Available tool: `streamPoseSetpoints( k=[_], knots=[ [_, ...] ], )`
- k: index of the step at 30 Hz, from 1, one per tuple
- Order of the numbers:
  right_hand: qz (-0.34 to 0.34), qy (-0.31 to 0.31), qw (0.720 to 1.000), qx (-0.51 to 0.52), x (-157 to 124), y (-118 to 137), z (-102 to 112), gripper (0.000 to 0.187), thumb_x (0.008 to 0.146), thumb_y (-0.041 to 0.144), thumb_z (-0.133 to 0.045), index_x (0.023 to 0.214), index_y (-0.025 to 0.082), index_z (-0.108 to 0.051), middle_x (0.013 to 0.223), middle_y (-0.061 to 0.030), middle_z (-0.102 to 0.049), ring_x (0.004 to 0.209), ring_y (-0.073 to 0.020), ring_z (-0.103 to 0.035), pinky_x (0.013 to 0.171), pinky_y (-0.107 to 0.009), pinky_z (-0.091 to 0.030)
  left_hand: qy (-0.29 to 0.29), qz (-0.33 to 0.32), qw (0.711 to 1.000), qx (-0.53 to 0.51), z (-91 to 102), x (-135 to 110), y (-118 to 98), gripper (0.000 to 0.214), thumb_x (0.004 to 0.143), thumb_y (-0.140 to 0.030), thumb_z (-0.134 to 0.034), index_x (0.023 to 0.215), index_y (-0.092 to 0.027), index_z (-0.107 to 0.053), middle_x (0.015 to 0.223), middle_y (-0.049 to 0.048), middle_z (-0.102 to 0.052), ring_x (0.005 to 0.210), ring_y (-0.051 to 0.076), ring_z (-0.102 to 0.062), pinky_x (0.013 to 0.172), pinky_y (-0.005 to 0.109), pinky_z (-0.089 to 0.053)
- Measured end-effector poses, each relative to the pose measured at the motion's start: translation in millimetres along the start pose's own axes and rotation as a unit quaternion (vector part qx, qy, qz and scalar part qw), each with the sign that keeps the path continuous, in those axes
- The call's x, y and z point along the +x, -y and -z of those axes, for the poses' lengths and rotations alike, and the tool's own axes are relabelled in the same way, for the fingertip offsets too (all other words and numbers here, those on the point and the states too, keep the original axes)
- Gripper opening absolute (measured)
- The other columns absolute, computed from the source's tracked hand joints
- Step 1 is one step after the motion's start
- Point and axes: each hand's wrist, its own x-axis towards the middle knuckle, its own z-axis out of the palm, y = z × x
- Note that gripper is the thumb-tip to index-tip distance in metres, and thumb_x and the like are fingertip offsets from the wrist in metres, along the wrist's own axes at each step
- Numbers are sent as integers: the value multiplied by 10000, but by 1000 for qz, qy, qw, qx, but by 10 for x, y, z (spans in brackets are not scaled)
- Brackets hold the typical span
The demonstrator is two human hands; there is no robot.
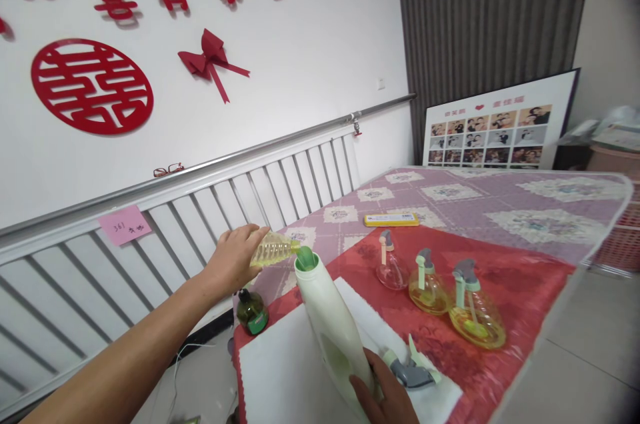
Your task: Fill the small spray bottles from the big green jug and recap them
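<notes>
From my remote station I recorded a cloth-covered table [465, 214] and, above its white sheet [280, 371], a pale green bottle [325, 307], tilted, its long axis running from the right hand [383, 394], whose fingers were wrapped round the lower body, to an open mouth at upper left. That mouth lay just right of and slightly below the left hand [233, 254], the nearer one, whose fingers grasped a clear bottle [273, 249] lying almost level, neck toward the mouth. The fill inside the opaque body could not be judged. Of three spray bottles, the nearest [477, 317] and middle [427, 287] held yellow liquid; in the farthest [393, 271] I made out none. The dark pump bottle's [251, 311] contents were unreadable. A detached spray head [415, 371] lay beside the right hand.
</notes>
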Motion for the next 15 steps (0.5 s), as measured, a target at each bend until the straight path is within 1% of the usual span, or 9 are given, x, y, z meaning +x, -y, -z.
streamPoseSetpoints(
  k=[8,15],
  knots=[
    [7,-4,1000,-4,24,-26,-24,381,836,426,-534,1122,185,-608,1042,-112,-732,917,-233,-700,808,-309,-569,2,2,1000,0,-3,-7,1,766,708,-226,-631,1387,-298,-285,1371,75,-440,1235,286,-429,1021,460,-322],
    [5,-16,1000,-1,7,11,-7,377,822,418,-555,1112,184,-614,1054,-103,-733,936,-232,-699,800,-291,-570,0,2,1000,1,4,0,-9,755,706,-222,-624,1381,-298,-295,1362,79,-451,1232,284,-432,1018,458,-322]
  ],
)
